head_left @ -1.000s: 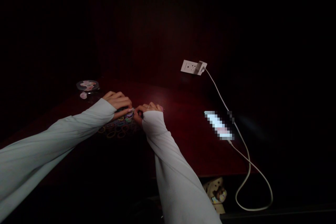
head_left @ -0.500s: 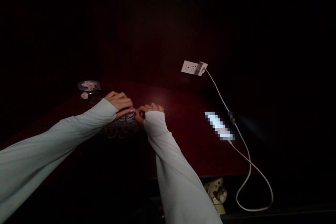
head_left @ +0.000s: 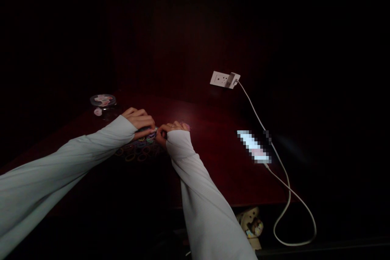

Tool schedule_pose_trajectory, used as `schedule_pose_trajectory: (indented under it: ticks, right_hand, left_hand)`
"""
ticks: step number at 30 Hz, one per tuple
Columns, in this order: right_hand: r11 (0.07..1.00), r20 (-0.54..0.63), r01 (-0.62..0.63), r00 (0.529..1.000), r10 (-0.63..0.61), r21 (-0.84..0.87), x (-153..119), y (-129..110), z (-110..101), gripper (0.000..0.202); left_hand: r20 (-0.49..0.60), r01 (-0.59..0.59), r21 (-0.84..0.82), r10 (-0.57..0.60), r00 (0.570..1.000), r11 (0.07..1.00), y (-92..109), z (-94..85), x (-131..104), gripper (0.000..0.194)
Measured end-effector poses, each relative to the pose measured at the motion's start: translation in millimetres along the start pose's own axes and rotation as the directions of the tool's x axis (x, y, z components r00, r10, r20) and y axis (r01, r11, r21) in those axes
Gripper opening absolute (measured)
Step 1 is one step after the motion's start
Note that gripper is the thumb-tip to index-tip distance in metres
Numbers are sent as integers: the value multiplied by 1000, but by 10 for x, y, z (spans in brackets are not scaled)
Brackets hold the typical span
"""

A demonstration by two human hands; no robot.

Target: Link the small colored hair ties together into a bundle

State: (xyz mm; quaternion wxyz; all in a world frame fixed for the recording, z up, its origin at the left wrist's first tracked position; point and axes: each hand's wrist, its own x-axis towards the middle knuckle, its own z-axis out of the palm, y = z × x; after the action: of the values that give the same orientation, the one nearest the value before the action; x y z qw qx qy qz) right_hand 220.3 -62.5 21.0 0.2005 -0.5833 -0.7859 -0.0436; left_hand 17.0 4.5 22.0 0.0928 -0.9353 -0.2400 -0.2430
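A pile of thin coloured bands [head_left: 141, 150] lies on the dark red table [head_left: 213, 170], partly under my hands. My left hand [head_left: 140, 122] is over the pile's back edge, its fingers bent and thumb pressed to the fingertips in a pinch. Close to its right, my right hand [head_left: 170, 131] is curled with the fingers together, its fingertips near those of my left hand. What either hand pinches is too small and dark to name. Pinkish bands [head_left: 186, 126] show just beyond my right hand.
A clear jar [head_left: 105, 105] with a sticker-covered lid stands back left. At right, a lit phone [head_left: 254, 147] lies on a white cable [head_left: 288, 178] running to a wall socket [head_left: 219, 79]. A beige clog [head_left: 252, 225] is below the table edge.
My right hand has shifted very slightly left and its fingers have moved a little. My left hand stays almost where it was, still pinched.
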Motion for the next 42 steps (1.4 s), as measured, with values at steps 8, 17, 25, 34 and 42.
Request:
schedule_pose_trajectory:
  ticks: [8, 17, 25, 34, 42]
  right_hand:
    - [1000, 30, -27, 999, 27, 5, 28, 5, 7, 13]
    - [1000, 19, -16, 1000, 15, 22, 25, 14, 18, 16]
    - [1000, 38, -18, 999, 19, -11, 17, -11, -6, 15]
    - [1000, 14, -11, 1000, 11, 3, 17, 9, 44, 11]
    - [1000, 24, 27, 999, -27, -14, 23, 35, 51, 11]
  left_hand:
    - [26, 11, 16, -11, 1000, 1000, 14, -20, 3, 27]
    - [-6, 34, 2, -34, 999, 999, 11, -15, 1, 30]
    - [-8, -19, 63, 19, 1000, 998, -57, -13, -8, 37]
    - [0, 14, 88, -14, 1000, 996, 41, -93, 6, 37]
    - [13, 4, 78, -5, 1000, 997, -12, -57, 5, 40]
